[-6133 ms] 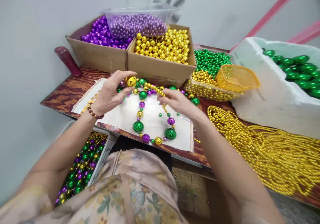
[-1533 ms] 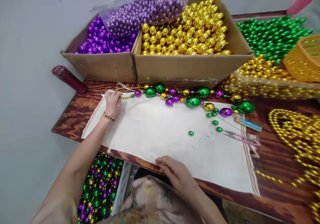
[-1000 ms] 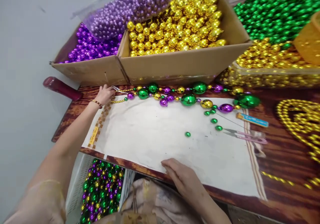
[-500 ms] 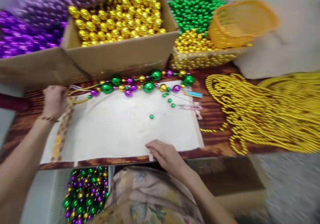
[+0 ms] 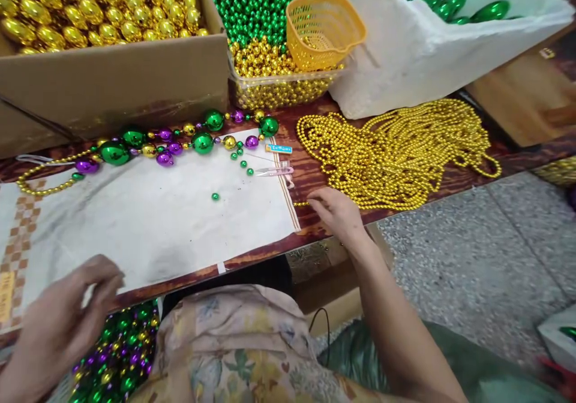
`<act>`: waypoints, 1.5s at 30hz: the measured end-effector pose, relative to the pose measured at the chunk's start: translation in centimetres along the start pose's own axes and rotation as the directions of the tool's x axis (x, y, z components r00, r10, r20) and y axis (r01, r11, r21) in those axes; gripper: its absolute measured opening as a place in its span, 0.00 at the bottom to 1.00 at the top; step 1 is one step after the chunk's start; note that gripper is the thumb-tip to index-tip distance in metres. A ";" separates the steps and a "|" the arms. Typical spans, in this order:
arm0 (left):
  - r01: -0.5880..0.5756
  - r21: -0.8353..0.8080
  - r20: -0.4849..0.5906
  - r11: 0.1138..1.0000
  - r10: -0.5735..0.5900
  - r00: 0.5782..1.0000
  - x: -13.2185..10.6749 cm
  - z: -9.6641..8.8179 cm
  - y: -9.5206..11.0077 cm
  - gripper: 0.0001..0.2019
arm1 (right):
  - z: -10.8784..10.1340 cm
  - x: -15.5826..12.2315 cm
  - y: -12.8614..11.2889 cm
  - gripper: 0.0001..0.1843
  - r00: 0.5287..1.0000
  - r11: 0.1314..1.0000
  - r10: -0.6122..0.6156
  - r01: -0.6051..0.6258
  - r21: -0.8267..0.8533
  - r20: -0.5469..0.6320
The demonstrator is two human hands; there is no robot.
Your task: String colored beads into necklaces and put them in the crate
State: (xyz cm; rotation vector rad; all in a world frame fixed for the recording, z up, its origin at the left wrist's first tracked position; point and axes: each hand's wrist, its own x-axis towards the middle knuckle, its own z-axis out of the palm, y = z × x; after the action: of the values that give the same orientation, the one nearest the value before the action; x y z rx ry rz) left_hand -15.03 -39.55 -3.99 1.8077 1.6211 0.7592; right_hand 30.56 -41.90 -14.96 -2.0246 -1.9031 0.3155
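Note:
My right hand [image 5: 336, 212] lies palm down on the wooden table [image 5: 315, 178], at the near left corner of a heap of gold bead strands [image 5: 396, 151]. Its fingertips are closed on a loose strand end. My left hand [image 5: 67, 313] hovers over the near edge of the white cloth [image 5: 148, 229], fingers loosely curled and apart, nothing in them. A finished necklace of green, purple and gold beads [image 5: 202, 142] lies along the cloth's far edge. A few small green beads [image 5: 215, 197] are scattered on the cloth.
Pink snips [image 5: 274, 170] and a small blue tube [image 5: 279, 149] lie by the cloth's right edge. Behind stand a cardboard box of gold beads [image 5: 112, 79], a clear tub [image 5: 279, 91], a yellow basket [image 5: 324, 28] and a white foam box [image 5: 405, 55]. A crate of necklaces [image 5: 121, 355] sits below left.
The view has swung right. My left hand left the necklace's thin end and drew back to the cloth's near edge. My right hand went from the near table edge to the gold strands.

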 end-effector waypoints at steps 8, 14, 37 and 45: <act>0.649 -0.658 0.607 0.382 -0.241 0.757 -2.9 12.8 6.9 0.13 | 2.6 1.3 -2.0 0.08 0.958 0.965 -0.258 0.261 -0.009 0.123; 0.884 -0.466 0.879 -0.036 -0.130 0.458 -2.4 18.8 8.9 0.16 | 3.6 2.1 -2.2 0.09 0.942 0.945 -0.267 0.297 -0.138 0.202; 0.507 -0.860 0.468 0.056 -0.311 0.827 3.9 19.8 5.4 0.15 | 6.4 -0.5 -15.1 0.10 0.950 0.555 0.276 -0.280 0.784 0.144; 0.440 -0.846 0.378 0.300 -0.246 0.893 4.1 20.6 4.8 0.18 | 6.3 -0.5 -14.9 0.11 0.953 0.553 0.252 -0.286 0.782 0.170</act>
State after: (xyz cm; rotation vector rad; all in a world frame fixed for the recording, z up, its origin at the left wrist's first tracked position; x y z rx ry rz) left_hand 3.88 -36.98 -14.00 0.6100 0.9929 0.9740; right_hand 14.34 -41.12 -14.92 -1.6183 -1.0816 1.0866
